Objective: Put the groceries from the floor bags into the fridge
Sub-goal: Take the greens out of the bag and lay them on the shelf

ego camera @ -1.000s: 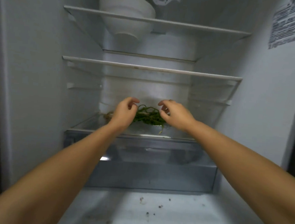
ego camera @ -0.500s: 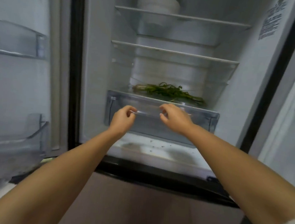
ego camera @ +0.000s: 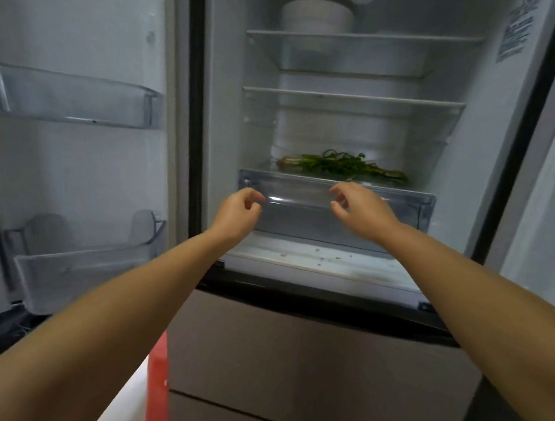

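Note:
A bunch of green leafy vegetables (ego camera: 342,165) lies on the glass shelf above the clear crisper drawer (ego camera: 412,209) in the open fridge. My left hand (ego camera: 238,212) hovers in front of the drawer's left part, fingers loosely curled and holding nothing. My right hand (ego camera: 359,208) hovers in front of the drawer's middle, fingers also loosely curled and empty. Both hands are apart from the greens. A red bag (ego camera: 156,383) shows at the bottom, by the fridge's lower front.
A stack of white bowls (ego camera: 318,14) stands on the top shelf. The left door is swung open with two clear door bins (ego camera: 69,97) (ego camera: 82,268). Dark crumbs dot the fridge floor (ego camera: 319,256). A dark bag (ego camera: 4,328) lies on the floor at left.
Both hands have let go of the greens and drawn back out of the fridge. My view has backed away, so the left door and the lower drawers now show.

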A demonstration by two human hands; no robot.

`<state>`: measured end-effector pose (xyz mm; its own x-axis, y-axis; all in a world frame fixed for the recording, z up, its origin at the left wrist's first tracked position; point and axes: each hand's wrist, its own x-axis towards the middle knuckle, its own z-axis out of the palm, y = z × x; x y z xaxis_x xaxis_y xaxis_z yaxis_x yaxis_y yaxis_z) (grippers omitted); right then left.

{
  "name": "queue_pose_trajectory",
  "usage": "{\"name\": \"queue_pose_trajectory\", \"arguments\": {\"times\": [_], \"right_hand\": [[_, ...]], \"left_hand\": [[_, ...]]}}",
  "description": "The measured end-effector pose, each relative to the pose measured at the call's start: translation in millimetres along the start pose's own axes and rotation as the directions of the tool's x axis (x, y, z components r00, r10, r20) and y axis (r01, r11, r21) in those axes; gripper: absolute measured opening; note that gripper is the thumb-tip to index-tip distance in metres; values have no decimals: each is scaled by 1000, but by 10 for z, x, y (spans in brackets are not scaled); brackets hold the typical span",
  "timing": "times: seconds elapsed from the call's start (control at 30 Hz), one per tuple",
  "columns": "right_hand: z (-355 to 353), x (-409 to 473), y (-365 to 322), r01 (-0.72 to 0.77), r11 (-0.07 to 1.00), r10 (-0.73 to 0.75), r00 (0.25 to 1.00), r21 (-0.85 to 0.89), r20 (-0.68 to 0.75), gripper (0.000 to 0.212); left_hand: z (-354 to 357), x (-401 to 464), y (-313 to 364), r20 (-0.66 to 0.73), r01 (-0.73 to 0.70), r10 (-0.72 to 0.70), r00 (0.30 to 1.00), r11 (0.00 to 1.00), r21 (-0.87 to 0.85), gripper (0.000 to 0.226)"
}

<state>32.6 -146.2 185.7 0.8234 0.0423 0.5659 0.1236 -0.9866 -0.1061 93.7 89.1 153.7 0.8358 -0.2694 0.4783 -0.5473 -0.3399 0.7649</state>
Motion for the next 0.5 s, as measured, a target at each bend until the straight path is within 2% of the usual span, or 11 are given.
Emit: {"name": "queue_pose_trajectory", "arguments": {"times": [0.13, 0.23, 0.33, 0.5], "right_hand": [[14, 152, 122, -23, 999, 24, 1000, -42, 13, 36], [-20, 493, 383, -39, 994, 34, 998, -103, -51, 34], [-19, 953, 741, -65, 986, 53, 995, -152, -79, 30], [240, 1973, 1474, -64, 982, 65, 998, -180, -1, 27]], "left_hand": [[70, 233, -18, 7, -27, 27, 1000, 1000, 12, 25], [228, 652, -12, -42, -71, 72, 996, 997, 22, 23], [460, 1168, 9, -11, -133, 134, 991, 990, 50, 22], [980, 2305, -19, 15, -210, 210, 978, 971, 114, 25]]}}
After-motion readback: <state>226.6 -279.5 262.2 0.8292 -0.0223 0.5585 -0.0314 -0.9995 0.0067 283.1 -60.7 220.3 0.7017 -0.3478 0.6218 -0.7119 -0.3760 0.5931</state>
